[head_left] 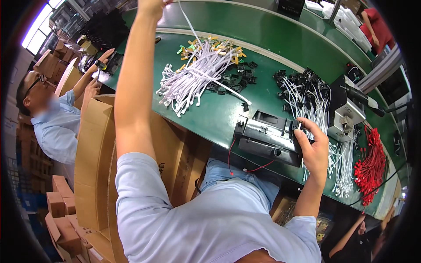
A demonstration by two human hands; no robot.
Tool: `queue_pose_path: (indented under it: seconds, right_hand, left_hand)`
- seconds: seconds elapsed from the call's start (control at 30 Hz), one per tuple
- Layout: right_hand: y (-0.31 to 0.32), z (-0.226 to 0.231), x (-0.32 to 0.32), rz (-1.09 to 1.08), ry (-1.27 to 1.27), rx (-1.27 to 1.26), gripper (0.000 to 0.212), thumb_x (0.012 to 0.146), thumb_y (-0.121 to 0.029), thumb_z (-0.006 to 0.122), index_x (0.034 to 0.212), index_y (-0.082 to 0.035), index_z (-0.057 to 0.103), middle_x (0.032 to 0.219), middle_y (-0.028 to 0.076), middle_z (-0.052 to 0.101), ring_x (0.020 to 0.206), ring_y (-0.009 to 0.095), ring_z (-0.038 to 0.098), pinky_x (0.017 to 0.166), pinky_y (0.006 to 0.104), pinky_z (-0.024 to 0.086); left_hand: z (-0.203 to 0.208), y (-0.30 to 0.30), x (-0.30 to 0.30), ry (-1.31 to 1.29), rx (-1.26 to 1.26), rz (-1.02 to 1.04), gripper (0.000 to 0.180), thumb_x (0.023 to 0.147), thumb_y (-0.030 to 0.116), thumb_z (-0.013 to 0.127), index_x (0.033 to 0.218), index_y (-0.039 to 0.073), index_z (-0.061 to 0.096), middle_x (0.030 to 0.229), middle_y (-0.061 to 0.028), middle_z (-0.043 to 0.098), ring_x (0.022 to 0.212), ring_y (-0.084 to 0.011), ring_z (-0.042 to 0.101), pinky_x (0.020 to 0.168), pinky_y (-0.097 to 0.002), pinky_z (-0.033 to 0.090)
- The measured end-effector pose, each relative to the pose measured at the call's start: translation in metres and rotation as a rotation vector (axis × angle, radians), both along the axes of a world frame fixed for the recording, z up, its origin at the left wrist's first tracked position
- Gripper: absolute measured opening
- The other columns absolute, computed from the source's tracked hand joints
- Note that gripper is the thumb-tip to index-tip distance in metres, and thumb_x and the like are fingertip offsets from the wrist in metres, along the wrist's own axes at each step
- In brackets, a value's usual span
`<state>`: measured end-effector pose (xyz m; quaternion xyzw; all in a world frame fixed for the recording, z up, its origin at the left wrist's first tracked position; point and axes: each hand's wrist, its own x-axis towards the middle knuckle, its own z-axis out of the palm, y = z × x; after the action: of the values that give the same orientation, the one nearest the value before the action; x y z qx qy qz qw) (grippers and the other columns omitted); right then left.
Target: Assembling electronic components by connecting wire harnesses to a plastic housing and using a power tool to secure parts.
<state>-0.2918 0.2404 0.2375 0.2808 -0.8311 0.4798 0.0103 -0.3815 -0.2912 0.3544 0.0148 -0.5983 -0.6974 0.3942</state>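
Note:
My left hand (151,8) is raised at the top edge, its fingers mostly cut off. Beside it a flat white cable (187,19) runs up taut from the tied bundle of white cables (193,72), which has yellow and green tabs at its far end. My right hand (315,151) grips the right end of a black plastic housing (269,136) between thumb and fingers. This housing sits at the table's near edge, and thin red wires (258,168) with small ends hang from it towards my lap.
Small black clips (234,81) lie beside the bundle. To the right are white wires with black connectors (307,90), a metal box device (346,111) and red wires (370,164). A large cardboard box (94,162) stands at my left, with a co-worker (57,114) beyond it.

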Motion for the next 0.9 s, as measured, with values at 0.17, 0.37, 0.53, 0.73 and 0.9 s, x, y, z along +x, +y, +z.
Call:
queue_pose_path:
  seconds: [0.17, 0.37, 0.53, 0.73, 0.9]
  right_hand:
    - [0.006, -0.001, -0.001, -0.013, -0.017, 0.011, 0.03, 0.084, -0.01, 0.07, 0.112, 0.0, 0.067, 0.101, 0.014, 0.069, 0.092, 0.022, 0.065, 0.086, 0.0308, 0.048]
    - [0.006, 0.001, 0.003, 0.015, -0.042, 0.03, 0.028, 0.087, -0.008, 0.066, 0.113, 0.002, 0.065, 0.101, 0.007, 0.067, 0.093, 0.014, 0.06, 0.089, 0.0272, 0.045]
    - [0.008, 0.004, 0.008, 0.008, -0.057, 0.031, 0.03, 0.086, -0.01, 0.067, 0.113, 0.001, 0.065, 0.101, 0.007, 0.067, 0.094, 0.015, 0.059, 0.089, 0.0277, 0.044]
    - [0.006, 0.001, 0.001, -0.011, -0.031, 0.019, 0.029, 0.085, -0.009, 0.066, 0.112, 0.001, 0.066, 0.101, 0.009, 0.068, 0.095, 0.016, 0.061, 0.088, 0.0284, 0.045]
    - [0.003, 0.006, 0.001, -0.003, -0.012, 0.021, 0.03, 0.082, -0.006, 0.068, 0.111, 0.0, 0.066, 0.099, 0.012, 0.069, 0.092, 0.02, 0.063, 0.086, 0.0299, 0.046]
  left_hand:
    - [0.062, 0.065, 0.049, 0.122, -0.24, 0.006, 0.025, 0.088, 0.007, 0.067, 0.112, 0.003, 0.061, 0.092, -0.0086, 0.069, 0.076, -0.0183, 0.066, 0.069, -0.0334, 0.052]
    - [0.075, 0.113, 0.084, 0.22, -0.573, 0.116, 0.01, 0.089, -0.001, 0.061, 0.099, 0.002, 0.061, 0.089, -0.0079, 0.067, 0.078, -0.0151, 0.066, 0.071, -0.0282, 0.055]
    - [0.02, 0.093, 0.058, -0.025, -0.837, 0.368, 0.006, 0.089, -0.004, 0.059, 0.094, 0.0, 0.06, 0.081, -0.0046, 0.064, 0.074, -0.0114, 0.064, 0.068, -0.0256, 0.054]
    - [0.011, 0.099, 0.046, 0.302, -0.381, 0.334, 0.01, 0.094, -0.001, 0.057, 0.103, -0.001, 0.063, 0.093, -0.008, 0.068, 0.077, -0.0121, 0.065, 0.068, -0.0241, 0.055]
    - [0.056, 0.086, 0.073, 0.327, -0.617, 0.428, 0.016, 0.095, 0.001, 0.057, 0.109, 0.0, 0.064, 0.096, -0.007, 0.068, 0.08, -0.0124, 0.066, 0.072, -0.0237, 0.055]
